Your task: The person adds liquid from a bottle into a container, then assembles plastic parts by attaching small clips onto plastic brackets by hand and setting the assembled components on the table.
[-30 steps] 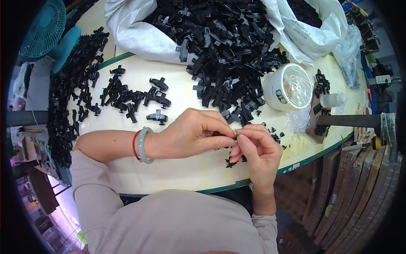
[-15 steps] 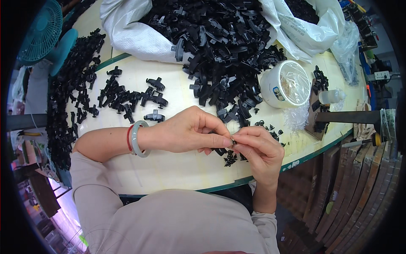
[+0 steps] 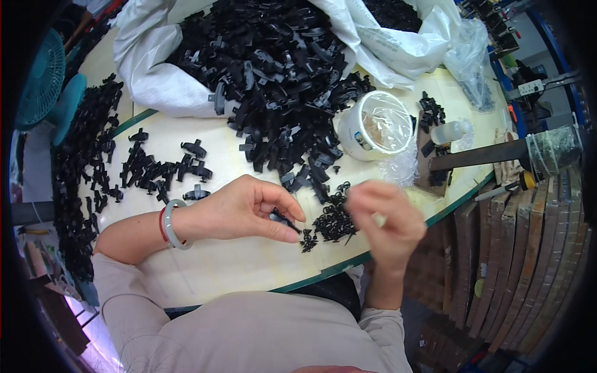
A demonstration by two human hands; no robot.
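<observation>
My left hand point(image 3: 252, 211) is over the near part of the table, its thumb and fingers closed on a small black plastic part point(image 3: 285, 220). Most of that part is hidden inside the hand. To its right, my right hand point(image 3: 387, 227) is raised beside a pile of tiny black pieces point(image 3: 333, 222). Motion smears its fingers, so I cannot tell whether they hold anything. A large heap of curved black plastic parts point(image 3: 273, 81) spills from a white woven sack point(image 3: 155, 87) toward my hands.
A smaller group of black parts point(image 3: 149, 171) lies left of the heap, with a long pile point(image 3: 87, 161) along the left edge. At right stand a white tub point(image 3: 354, 127), a small bottle point(image 3: 449, 132) and a dark metal bar point(image 3: 479, 157). A teal fan point(image 3: 40, 81) stands far left.
My hands were together at the small part; now they are apart. The right hand has moved right, uncovering the pile of tiny pieces. The whole view has shifted and tilted.
</observation>
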